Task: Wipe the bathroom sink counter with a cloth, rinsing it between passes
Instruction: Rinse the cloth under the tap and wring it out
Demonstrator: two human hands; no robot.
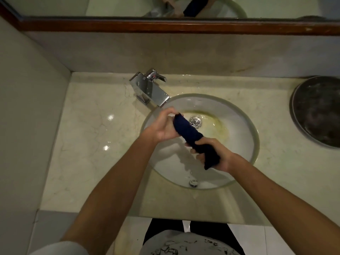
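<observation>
A dark navy cloth (187, 130), rolled into a thick twist, hangs over the round glass sink bowl (244, 126). My left hand (161, 126) grips its far end near the faucet. My right hand (215, 155) grips its near end, and the cloth's tail sticks out below that fist. Both hands are above the bowl, a little left of the drain (196, 122). The pale marble counter (88, 129) surrounds the bowl and looks wet and glossy.
A chrome faucet (152, 91) stands at the bowl's back left, with no water seen running. A dark round metal dish (318, 111) sits on the counter at right. A wall closes the left side, and a mirror with a wooden frame (165, 26) runs behind.
</observation>
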